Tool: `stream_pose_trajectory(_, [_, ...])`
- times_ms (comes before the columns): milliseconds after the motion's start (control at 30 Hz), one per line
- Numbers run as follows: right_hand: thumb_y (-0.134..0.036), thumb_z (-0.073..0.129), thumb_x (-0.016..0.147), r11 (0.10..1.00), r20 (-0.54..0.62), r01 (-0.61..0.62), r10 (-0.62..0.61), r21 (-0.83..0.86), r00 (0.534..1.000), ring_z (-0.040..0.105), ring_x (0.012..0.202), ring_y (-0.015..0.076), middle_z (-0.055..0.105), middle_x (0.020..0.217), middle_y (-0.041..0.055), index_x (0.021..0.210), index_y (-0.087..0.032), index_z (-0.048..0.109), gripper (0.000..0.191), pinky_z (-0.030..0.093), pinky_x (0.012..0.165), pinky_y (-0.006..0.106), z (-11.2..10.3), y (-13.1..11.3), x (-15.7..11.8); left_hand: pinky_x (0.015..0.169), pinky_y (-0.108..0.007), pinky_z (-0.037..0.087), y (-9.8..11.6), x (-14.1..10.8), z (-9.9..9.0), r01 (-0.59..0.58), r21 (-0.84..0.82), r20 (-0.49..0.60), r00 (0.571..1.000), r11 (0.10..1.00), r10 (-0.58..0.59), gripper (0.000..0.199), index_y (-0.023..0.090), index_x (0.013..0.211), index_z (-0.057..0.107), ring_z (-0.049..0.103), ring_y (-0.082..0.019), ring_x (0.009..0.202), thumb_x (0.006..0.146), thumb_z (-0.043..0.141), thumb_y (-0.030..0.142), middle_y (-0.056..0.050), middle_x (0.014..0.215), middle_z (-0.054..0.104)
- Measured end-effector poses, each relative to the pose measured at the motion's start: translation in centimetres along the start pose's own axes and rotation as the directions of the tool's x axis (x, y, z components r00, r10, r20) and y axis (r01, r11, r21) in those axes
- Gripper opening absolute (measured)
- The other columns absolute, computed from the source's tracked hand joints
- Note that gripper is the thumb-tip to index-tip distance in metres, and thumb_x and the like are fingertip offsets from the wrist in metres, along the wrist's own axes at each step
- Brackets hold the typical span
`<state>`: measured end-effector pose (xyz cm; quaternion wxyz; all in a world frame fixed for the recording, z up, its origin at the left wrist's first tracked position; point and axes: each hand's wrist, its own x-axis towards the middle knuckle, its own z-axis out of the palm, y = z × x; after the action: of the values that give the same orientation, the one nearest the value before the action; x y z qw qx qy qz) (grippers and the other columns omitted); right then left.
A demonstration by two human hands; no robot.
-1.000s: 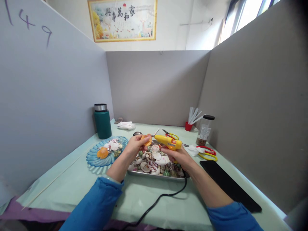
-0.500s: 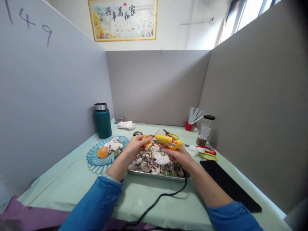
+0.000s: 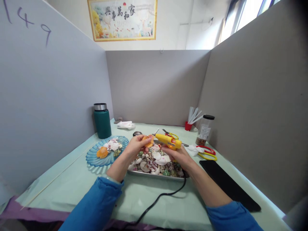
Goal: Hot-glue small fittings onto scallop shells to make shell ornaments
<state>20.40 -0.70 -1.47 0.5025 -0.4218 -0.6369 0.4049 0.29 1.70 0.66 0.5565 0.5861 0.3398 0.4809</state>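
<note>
Over the left part of a metal tray [image 3: 156, 176] of shells, my left hand [image 3: 138, 144] pinches an orange shell [image 3: 148, 141]. My right hand [image 3: 176, 154] is wrapped round a yellow glue gun [image 3: 168, 140], whose nozzle points left at the orange shell; whether they touch is too small to tell. A black cord [image 3: 157, 198] runs from the gun down to the table's front edge. White, spotted and green shells fill the tray below both hands. Left of it, a blue scalloped plate [image 3: 91, 158] holds another orange shell [image 3: 102, 152] and pale shells.
A green bottle [image 3: 102, 121] stands behind the plate. Scissors [image 3: 208, 156], a black slab [image 3: 228, 184] and a jar [image 3: 205, 130] are on the right. Farther back are a red cup [image 3: 188, 126] of glue sticks and white tissue [image 3: 126, 125]. Grey panels enclose three sides.
The view has shifted very slightly. Both hands keep their holds, and the glue gun's nozzle remains beside the orange shell.
</note>
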Motion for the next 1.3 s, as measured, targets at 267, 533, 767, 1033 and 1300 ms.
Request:
stream_pose_trajectory(267, [-0.041, 0.069, 0.072, 0.991, -0.027, 0.132, -0.132, -0.011, 0.991, 0.041, 0.053, 0.0092, 0.051, 0.063, -0.0030, 0.079, -0.018, 0.061, 0.025, 0.033, 0.049, 0.023, 0.3, -0.5, -0.1, 0.044, -0.022, 0.049, 0.1, -0.7, 1.5, -0.025, 0.066, 0.068, 0.997, 0.997, 0.020, 0.035, 0.014, 0.092, 0.056, 0.057, -0.009, 0.044, 0.073, 0.068, 0.041, 0.000, 0.068, 0.061])
stream_pose_trajectory(533, [-0.038, 0.070, 0.070, 0.985, -0.040, 0.168, -0.169, -0.029, 0.985, 0.046, 0.059, 0.0105, 0.054, 0.067, -0.0017, 0.079, -0.016, 0.060, 0.026, 0.037, 0.055, 0.024, 0.5, -0.3, 0.0, 0.045, -0.024, 0.051, -0.5, -0.5, 2.1, -0.039, 0.105, 0.107, 0.994, 0.994, 0.027, 0.037, 0.013, 0.096, 0.059, 0.058, -0.010, 0.043, 0.075, 0.065, 0.043, 0.001, 0.065, 0.061])
stream_pose_trajectory(767, [-0.036, 0.070, 0.071, 0.982, -0.073, 0.181, -0.178, 0.045, 0.981, 0.046, 0.057, 0.0106, 0.055, 0.067, -0.0015, 0.084, -0.016, 0.060, 0.026, 0.037, 0.053, 0.025, 0.4, 0.4, 0.2, 0.045, -0.022, 0.050, -1.0, -0.4, 1.9, -0.031, 0.141, 0.139, 0.990, 0.989, 0.011, 0.038, 0.010, 0.096, 0.065, 0.057, -0.008, 0.043, 0.076, 0.065, 0.041, 0.000, 0.064, 0.061])
stream_pose_trajectory(1033, [-0.035, 0.071, 0.067, 0.985, -0.192, 0.150, -0.130, 0.091, 0.973, 0.051, 0.058, 0.0117, 0.059, 0.075, -0.0002, 0.088, -0.019, 0.062, 0.028, 0.041, 0.052, 0.025, 0.4, -0.3, -0.2, 0.044, -0.021, 0.049, -0.9, -0.5, 2.0, -0.012, 0.122, 0.115, 0.993, 0.992, -0.002, 0.040, 0.012, 0.101, 0.066, 0.057, -0.008, 0.044, 0.072, 0.070, 0.039, 0.000, 0.064, 0.062])
stream_pose_trajectory(1300, [-0.038, 0.070, 0.070, 0.984, -0.233, 0.162, -0.143, 0.068, 0.962, 0.046, 0.051, 0.0094, 0.055, 0.066, -0.0027, 0.090, -0.017, 0.060, 0.031, 0.039, 0.050, 0.025, 0.4, -0.4, -0.2, 0.046, -0.023, 0.052, -1.0, -0.5, 2.1, 0.007, 0.138, 0.105, 0.994, 0.990, -0.021, 0.043, 0.010, 0.101, 0.066, 0.060, -0.010, 0.045, 0.075, 0.066, 0.044, -0.001, 0.063, 0.063])
